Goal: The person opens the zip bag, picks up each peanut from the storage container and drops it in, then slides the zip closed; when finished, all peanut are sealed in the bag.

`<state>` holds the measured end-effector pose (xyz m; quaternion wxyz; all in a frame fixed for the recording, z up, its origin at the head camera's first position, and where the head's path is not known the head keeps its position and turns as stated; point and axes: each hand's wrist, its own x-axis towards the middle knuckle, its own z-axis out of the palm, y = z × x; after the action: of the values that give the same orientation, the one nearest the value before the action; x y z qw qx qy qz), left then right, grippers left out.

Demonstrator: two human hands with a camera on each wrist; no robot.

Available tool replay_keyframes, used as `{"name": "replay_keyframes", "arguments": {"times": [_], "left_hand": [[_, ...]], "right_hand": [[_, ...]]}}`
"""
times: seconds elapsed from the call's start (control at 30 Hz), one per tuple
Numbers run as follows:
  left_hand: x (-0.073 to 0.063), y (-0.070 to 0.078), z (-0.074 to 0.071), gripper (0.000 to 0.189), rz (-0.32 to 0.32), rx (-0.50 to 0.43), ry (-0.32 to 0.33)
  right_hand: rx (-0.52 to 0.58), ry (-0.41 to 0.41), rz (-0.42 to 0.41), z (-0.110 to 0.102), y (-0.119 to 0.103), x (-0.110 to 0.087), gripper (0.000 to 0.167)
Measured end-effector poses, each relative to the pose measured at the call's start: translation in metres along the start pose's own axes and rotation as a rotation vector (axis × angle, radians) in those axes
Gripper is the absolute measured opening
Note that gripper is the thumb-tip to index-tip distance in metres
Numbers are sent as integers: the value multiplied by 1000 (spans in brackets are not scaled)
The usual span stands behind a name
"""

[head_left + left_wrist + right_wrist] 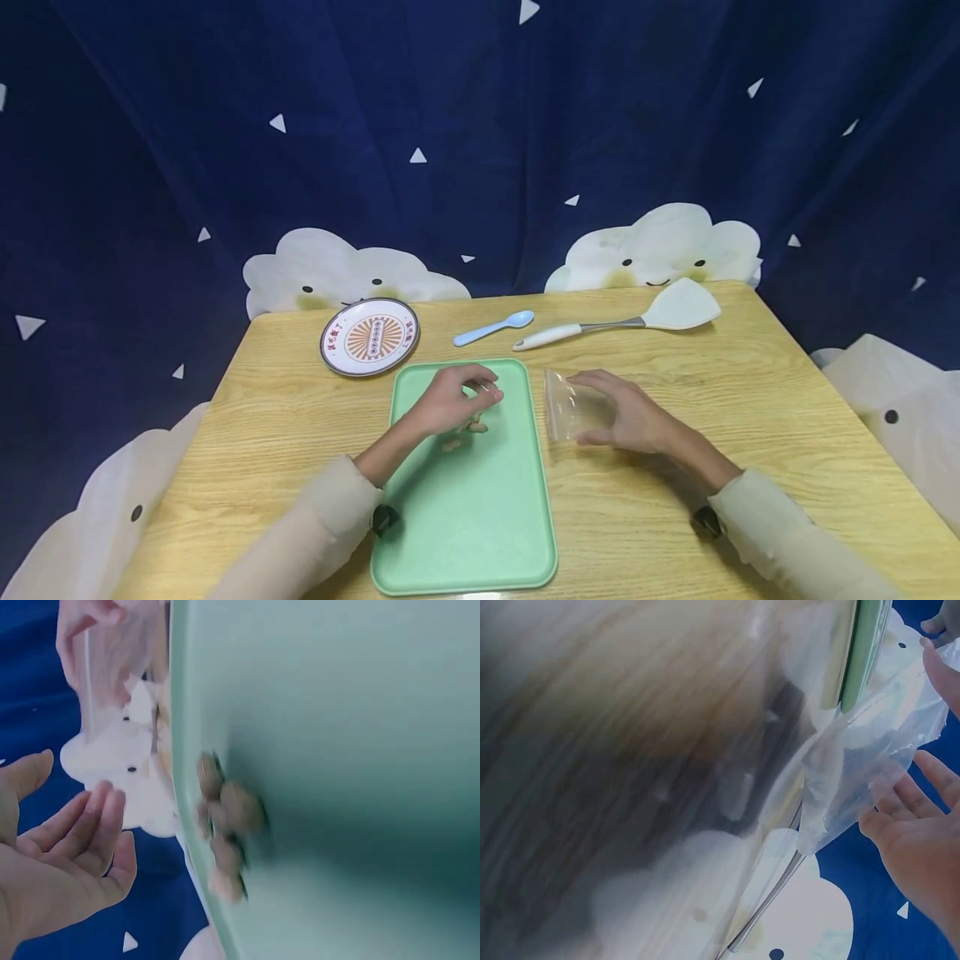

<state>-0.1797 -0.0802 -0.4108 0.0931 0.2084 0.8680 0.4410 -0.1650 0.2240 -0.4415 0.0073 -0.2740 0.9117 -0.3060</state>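
My left hand hovers over the upper part of the green tray, its fingers loosely bent with nothing visible between them. Under it on the tray lie several small tan lumps, blurred, that look like unshelled peanuts. To the right of the tray, my right hand holds a clear plastic bag by its edges between spread thumb and fingers. In the right wrist view, the fingers touch the crinkled bag. Whether the bag contains anything I cannot tell.
A round white plate with a printed design lies beyond the tray's left corner. A light blue spoon and a white turner with a grey neck lie along the back of the wooden table. Behind it hangs a dark blue curtain.
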Motion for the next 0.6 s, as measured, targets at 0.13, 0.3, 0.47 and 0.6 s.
{"name": "replay_keyframes", "arguments": {"times": [0.13,0.3,0.47,0.6], "left_hand": [[6,5,10,23,-46,-148,-63],[15,12,25,29,-133,-320,-154],[20,16,35,27,-196,-370,-182],[22,18,38,21,-199,-373,-198]], "right_hand": [[33,20,-6,3,-3,1,79],[79,29,-18,4,-7,3,79],[102,17,-27,7,-9,4,80],[102,10,-22,9,-12,3,81]]}}
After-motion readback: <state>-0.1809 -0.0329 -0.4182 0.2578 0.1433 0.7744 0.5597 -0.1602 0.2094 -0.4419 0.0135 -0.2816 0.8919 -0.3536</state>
